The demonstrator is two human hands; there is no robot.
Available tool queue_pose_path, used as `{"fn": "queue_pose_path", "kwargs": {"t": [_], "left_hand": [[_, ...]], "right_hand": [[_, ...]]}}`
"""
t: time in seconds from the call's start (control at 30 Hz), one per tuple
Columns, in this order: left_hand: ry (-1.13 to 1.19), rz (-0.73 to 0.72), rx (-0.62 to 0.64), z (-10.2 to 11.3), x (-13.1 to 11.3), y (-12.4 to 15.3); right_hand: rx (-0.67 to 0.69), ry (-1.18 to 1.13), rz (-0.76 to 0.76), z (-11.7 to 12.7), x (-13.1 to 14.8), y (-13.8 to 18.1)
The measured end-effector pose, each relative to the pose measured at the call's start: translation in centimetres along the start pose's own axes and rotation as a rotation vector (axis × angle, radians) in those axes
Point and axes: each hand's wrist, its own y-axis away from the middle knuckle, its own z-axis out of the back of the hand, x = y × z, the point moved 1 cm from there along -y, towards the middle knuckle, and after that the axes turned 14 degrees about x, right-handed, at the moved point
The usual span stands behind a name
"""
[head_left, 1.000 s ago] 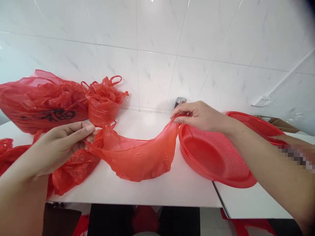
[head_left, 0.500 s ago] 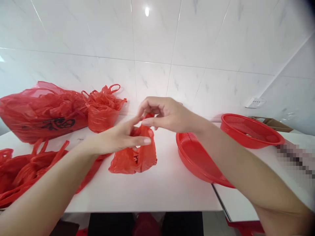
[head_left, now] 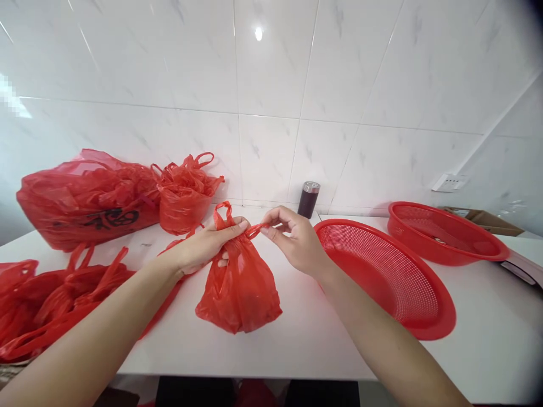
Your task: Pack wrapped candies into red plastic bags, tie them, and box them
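Note:
A small red plastic bag [head_left: 246,288] hangs at the middle, just above the white table. My left hand [head_left: 214,240] is closed round its gathered neck, with one handle loop standing up above the fingers. To the right, my right hand [head_left: 292,234] pinches the other handle between thumb and fingers and holds it stretched out sideways. What lies inside the bag is hidden by the plastic.
Large red bag [head_left: 89,209] with black writing and a smaller full red bag [head_left: 182,209] stand by the wall. More red bags [head_left: 55,305] lie at left. Two red sieve baskets [head_left: 373,265] are at right. A dark flask [head_left: 309,200] stands behind on the white table [head_left: 237,359].
My hands have moved apart. The bag, earlier bunched under both hands, now hangs lower and fuller, its neck gathered in my left hand and one handle drawn right.

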Motion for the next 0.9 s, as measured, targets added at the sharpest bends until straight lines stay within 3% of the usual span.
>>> {"fn": "queue_pose_path", "kwargs": {"t": [0.07,0.17,0.23,0.33,0.43,0.53,0.63,0.7,0.77,0.9], "left_hand": [[0.032,-0.014,0.082,0.2,0.1,0.2],[-0.058,-0.053,0.261,0.6,0.1,0.7],[-0.192,-0.075,0.306,0.9,0.0,1.1],[-0.391,-0.064,0.321,0.8,-0.1,1.2],[-0.536,-0.043,0.241,0.2,0.3,0.9],[-0.725,-0.109,-0.067,-0.6,1.3,0.2],[-0.924,-0.32,-0.334,-1.4,2.2,-0.3],[-0.94,-0.424,-0.366,-1.8,2.6,-0.4],[-0.902,-0.428,-0.318,-1.8,3.0,-0.2],[-0.826,-0.316,-0.216,-1.8,4.7,0.8]], "right_hand": [[-0.098,-0.046,0.059,-0.5,1.5,1.0],[0.093,-0.052,0.18,-1.5,3.2,2.3],[0.169,-0.041,0.239,-2.0,3.2,2.6],[0.074,-0.114,0.123,-2.5,1.1,1.9],[0.154,-0.138,-0.118,-3.5,-1.9,1.0],[0.143,-0.189,-0.207,-4.6,-3.8,0.6],[0.12,-0.355,-0.204,-5.0,-4.4,0.6],[0.188,-0.472,-0.243,-4.8,-4.6,0.7],[0.232,-0.502,-0.286,-4.3,-4.8,1.0],[0.025,-0.156,-0.155,-3.9,-4.5,1.9]]}}
